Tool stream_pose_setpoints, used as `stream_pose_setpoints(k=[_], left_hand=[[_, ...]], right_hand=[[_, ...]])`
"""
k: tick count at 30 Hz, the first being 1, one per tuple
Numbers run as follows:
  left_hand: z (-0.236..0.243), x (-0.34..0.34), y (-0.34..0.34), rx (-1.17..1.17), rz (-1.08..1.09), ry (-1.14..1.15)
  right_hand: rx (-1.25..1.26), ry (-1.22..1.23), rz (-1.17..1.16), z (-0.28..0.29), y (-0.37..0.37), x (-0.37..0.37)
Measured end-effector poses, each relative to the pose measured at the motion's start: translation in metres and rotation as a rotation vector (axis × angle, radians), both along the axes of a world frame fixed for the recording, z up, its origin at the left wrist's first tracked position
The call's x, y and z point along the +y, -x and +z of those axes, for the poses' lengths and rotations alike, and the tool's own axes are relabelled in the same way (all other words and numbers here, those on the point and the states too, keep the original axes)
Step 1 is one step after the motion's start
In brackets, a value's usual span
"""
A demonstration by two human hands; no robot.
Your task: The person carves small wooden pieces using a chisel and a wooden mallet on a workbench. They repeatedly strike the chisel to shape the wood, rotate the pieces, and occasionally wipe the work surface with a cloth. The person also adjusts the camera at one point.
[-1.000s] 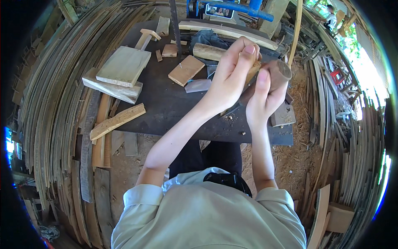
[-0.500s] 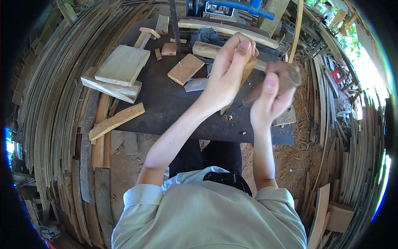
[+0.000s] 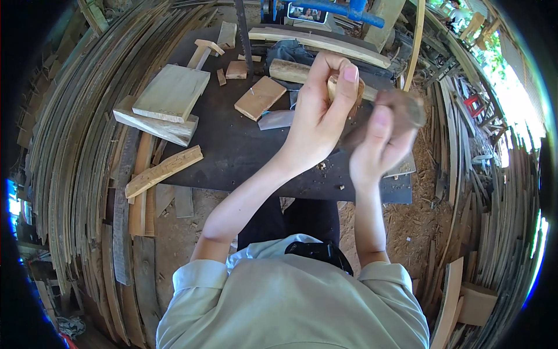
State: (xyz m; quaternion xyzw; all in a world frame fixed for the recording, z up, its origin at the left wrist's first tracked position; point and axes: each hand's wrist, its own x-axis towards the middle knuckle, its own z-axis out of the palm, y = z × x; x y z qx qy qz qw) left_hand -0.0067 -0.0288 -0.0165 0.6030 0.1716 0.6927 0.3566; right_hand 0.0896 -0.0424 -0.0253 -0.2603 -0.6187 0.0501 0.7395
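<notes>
My left hand point(image 3: 322, 110) is closed around a light wooden piece point(image 3: 333, 86) above the dark worktable point(image 3: 232, 157); the rest of the piece is hidden by my fingers. My right hand point(image 3: 383, 139) grips a brown round-ended wooden tool point(image 3: 410, 107), blurred by motion, just to the right. Small chips point(image 3: 322, 166) lie below my hands. Behind them are a short round-edged timber point(image 3: 288, 71), a flat brown block point(image 3: 260, 99) and a dark cloth bundle point(image 3: 283, 53).
Pale boards point(image 3: 168, 93) and a stick point(image 3: 163, 171) lie left on the table. A blue metal clamp point(image 3: 366, 17) with a phone point(image 3: 307, 13) stands at the back. Stacked slats point(image 3: 64, 145) line both sides. Another person point(image 3: 456, 14) is at the far right.
My right hand and the brown tool have moved rightward from one second ago and are blurred now. My left hand has shifted slightly down since half a second ago.
</notes>
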Motion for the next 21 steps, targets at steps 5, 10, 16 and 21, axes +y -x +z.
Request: stream_pose_setpoints(k=[5,10,16,21], left_hand=[[0.005,-0.003,-0.005,-0.096,0.001,0.071],[0.001,-0.005,-0.008,-0.007,-0.018,0.050],[0.002,-0.005,-0.007,0.062,0.051,0.055],[0.001,-0.008,-0.007,0.038,-0.025,0.099]], right_hand=[[-0.004,0.006,0.009,-0.003,-0.001,-0.004],[0.053,-0.018,0.035,-0.002,-0.005,-0.004],[0.017,0.017,-0.102,-0.012,0.002,0.002],[-0.012,-0.081,0.016,-0.003,-0.015,0.001]])
